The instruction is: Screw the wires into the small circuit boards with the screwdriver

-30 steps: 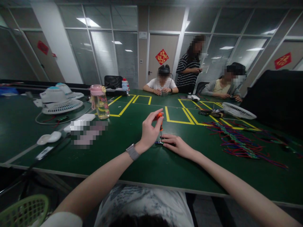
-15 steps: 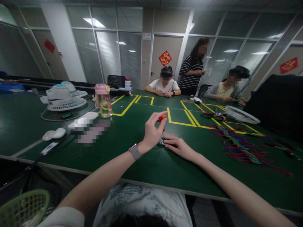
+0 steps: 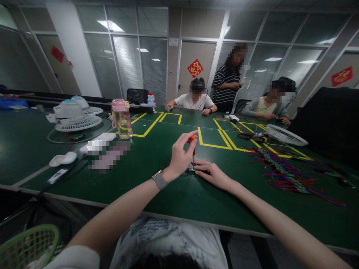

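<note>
In my left hand (image 3: 181,153) is a screwdriver (image 3: 193,140) with an orange and black handle, its thin shaft upright. The shaft's tip comes down at a small green circuit board (image 3: 190,170) on the table. My right hand (image 3: 211,174) lies low on the tabletop from the right, its fingertips holding the board's right side. Part of the board is hidden under these fingers, and its details are too small to make out.
On the green table (image 3: 157,198), a bundle of wired boards (image 3: 286,170) lies to the right. White fans (image 3: 77,121) and a pink-lidded bottle (image 3: 122,119) stand left. Yellow tape (image 3: 214,145) marks the tabletop. Co-workers (image 3: 196,99) are across the table; a green basket (image 3: 30,243) is below left.
My hands, the screwdriver and the board stay nearly still. Across the table, the seated person's hands have moved apart, one reaching toward the left with a small object.
</note>
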### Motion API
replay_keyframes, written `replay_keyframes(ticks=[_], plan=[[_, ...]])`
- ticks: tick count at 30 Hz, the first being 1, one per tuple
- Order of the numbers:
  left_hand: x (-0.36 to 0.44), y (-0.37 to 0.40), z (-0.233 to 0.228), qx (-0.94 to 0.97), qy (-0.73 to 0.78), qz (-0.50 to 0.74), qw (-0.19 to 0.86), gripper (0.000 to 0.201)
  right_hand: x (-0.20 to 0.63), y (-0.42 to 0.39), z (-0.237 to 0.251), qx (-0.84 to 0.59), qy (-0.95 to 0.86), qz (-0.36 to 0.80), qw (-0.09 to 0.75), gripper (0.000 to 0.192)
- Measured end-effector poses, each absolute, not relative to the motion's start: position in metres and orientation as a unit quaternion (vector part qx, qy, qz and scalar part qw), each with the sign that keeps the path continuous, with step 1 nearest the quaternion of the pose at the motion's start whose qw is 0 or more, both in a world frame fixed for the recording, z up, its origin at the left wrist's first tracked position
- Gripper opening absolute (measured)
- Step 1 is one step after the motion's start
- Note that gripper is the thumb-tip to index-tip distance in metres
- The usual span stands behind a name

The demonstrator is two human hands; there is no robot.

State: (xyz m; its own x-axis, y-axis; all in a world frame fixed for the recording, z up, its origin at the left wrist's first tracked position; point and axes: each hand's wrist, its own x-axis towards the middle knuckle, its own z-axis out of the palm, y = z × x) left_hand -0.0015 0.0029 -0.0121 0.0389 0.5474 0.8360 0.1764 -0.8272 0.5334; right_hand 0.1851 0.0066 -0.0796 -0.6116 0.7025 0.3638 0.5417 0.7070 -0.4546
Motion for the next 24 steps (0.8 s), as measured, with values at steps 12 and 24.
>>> replay_keyframes(ticks=[12, 24], plan=[[-0.0003, 0.0014, -0.0134, 0.71, 0.242, 0.642, 0.16, 0.032, 0.1836, 0.0045, -0.0761, -0.356, -0.884, 0.152, 0.261, 0.028], [-0.0013, -0.0008, -0.0135, 0.712, 0.25, 0.648, 0.103, 0.031, 0.1833, 0.0047, -0.0767, -0.351, -0.885, 0.151, 0.267, 0.027]])
